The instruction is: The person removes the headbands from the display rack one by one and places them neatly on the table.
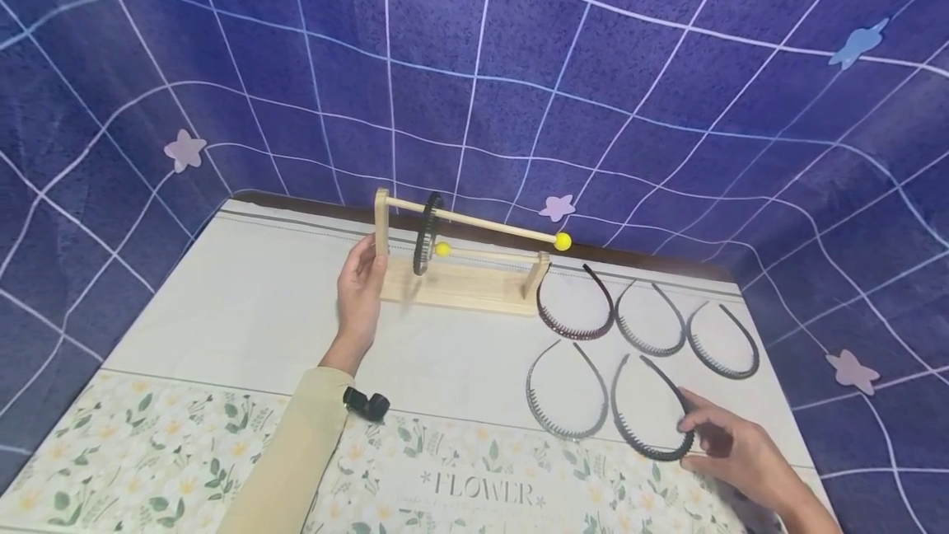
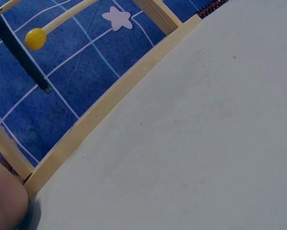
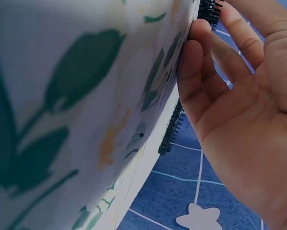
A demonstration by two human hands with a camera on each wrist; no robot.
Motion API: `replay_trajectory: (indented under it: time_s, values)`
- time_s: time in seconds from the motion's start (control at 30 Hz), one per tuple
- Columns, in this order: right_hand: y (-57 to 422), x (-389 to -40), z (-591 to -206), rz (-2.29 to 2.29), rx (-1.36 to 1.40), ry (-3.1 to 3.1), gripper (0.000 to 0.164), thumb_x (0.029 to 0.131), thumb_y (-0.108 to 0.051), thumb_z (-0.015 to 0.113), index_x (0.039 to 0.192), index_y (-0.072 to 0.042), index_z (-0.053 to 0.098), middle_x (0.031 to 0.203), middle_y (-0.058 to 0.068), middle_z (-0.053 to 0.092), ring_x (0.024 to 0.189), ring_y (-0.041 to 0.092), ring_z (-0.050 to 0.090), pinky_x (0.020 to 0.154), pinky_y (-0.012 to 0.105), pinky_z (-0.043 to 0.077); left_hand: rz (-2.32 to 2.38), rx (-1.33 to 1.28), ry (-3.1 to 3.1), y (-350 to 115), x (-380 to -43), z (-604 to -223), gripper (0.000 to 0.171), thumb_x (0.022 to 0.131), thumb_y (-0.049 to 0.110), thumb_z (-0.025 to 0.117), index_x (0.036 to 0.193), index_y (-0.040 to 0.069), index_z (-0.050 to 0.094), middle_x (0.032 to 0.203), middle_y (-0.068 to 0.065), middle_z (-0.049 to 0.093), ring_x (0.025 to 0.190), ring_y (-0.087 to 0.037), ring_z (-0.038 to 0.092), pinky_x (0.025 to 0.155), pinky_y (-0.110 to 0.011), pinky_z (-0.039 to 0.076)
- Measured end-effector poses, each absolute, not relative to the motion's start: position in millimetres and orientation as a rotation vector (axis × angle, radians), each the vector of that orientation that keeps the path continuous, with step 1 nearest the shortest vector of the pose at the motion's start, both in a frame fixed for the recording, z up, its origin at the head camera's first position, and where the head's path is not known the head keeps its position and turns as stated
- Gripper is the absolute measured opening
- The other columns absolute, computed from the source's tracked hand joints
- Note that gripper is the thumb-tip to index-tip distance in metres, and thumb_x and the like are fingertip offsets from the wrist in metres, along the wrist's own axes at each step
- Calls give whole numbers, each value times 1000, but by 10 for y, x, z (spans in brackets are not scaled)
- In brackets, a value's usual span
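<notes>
My left hand [image 1: 358,291] grips the left upright [image 1: 381,225] of a pale wooden stand [image 1: 460,285]. A dark toothed headband [image 1: 423,244] hangs from the stand's upper rod [image 1: 497,224], near that upright. Yellow balls tip the upper rod and the lower rod [image 1: 493,255]. In the left wrist view one end of the hanging headband [image 2: 21,57] dangles free. At the lower right, my right hand [image 1: 745,456] pinches the side of a black headband [image 1: 643,447] lying on the table. The right wrist view shows the fingertips by its teeth [image 3: 209,14].
A reddish-brown headband [image 1: 577,335] lies by the stand's right end, with two more headbands, one grey [image 1: 656,351] and one dark [image 1: 730,373], to its right. A grey headband [image 1: 569,436] lies in front. Blue grid-patterned cloth [image 1: 474,39] rises behind the white, flower-printed tabletop [image 1: 245,287].
</notes>
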State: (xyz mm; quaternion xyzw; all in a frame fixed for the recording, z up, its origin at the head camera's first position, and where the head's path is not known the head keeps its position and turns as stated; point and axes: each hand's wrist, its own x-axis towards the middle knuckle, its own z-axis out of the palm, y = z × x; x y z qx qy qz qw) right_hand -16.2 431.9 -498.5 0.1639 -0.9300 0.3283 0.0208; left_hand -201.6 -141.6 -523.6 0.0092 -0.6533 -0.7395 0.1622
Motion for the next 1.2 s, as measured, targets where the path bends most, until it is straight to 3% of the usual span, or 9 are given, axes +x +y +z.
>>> replay_trajectory:
  time_s: [0.13, 0.23, 0.37, 0.63, 0.8, 1.03, 1.2]
  values:
    - [4315, -171, -4981, 987, 553, -2860, 57, 67, -11, 104, 115, -27, 78, 159, -24, 50, 126, -15, 56, 82, 12, 62, -2115, 26, -1844, -1417, -2025, -5243, 46, 118, 17, 56, 164, 15, 51, 148, -5, 61, 150, -24, 52, 131, -45, 41]
    - [4310, -165, -4975, 958, 571, -2837, 62, 65, -9, 105, 119, -25, 78, 159, -25, 51, 116, -12, 62, 78, 13, 62, -2125, 32, -1840, -1410, -2018, -5237, 46, 117, 16, 57, 164, 15, 52, 150, -8, 61, 151, -25, 52, 132, -46, 40]
    - [4308, -154, -4961, 945, 598, -2823, 70, 63, -5, 104, 125, -19, 76, 160, -29, 48, 88, 0, 67, 73, 14, 61, -2122, 36, -1848, -1403, -2004, -5229, 46, 117, 17, 57, 163, 15, 52, 152, -11, 60, 152, -26, 51, 132, -48, 39]
    - [4223, -147, -4812, 857, 632, -2777, 73, 57, -6, 107, 121, -16, 74, 162, -29, 43, 79, 4, 64, 66, 14, 54, -2117, 19, -1878, -1408, -2009, -5225, 47, 118, 19, 56, 165, 17, 50, 154, -12, 59, 154, -24, 50, 133, -47, 37]
    - [3988, -166, -4648, 923, 580, -2780, 66, 63, -1, 105, 118, -16, 71, 157, -32, 41, 77, 5, 64, 60, 18, 56, -2095, 22, -1898, -1423, -1995, -5197, 48, 118, 22, 56, 165, 17, 50, 155, -11, 59, 155, -24, 49, 133, -47, 38]
    - [3578, -266, -4548, 982, 599, -2716, 51, 74, 1, 100, 111, -18, 71, 145, -5, 63, 75, 4, 66, 57, 17, 54, -2110, 40, -1883, -1421, -1979, -5201, 48, 118, 21, 57, 165, 15, 50, 155, -11, 59, 154, -24, 50, 133, -46, 38]
    - [3360, -338, -4524, 1035, 585, -2675, 39, 83, 3, 94, 110, -17, 73, 137, 13, 71, 77, 3, 66, 60, 17, 56, -2112, 38, -1880, -1412, -1980, -5213, 48, 118, 20, 57, 165, 16, 50, 154, -9, 60, 153, -23, 51, 132, -46, 39]
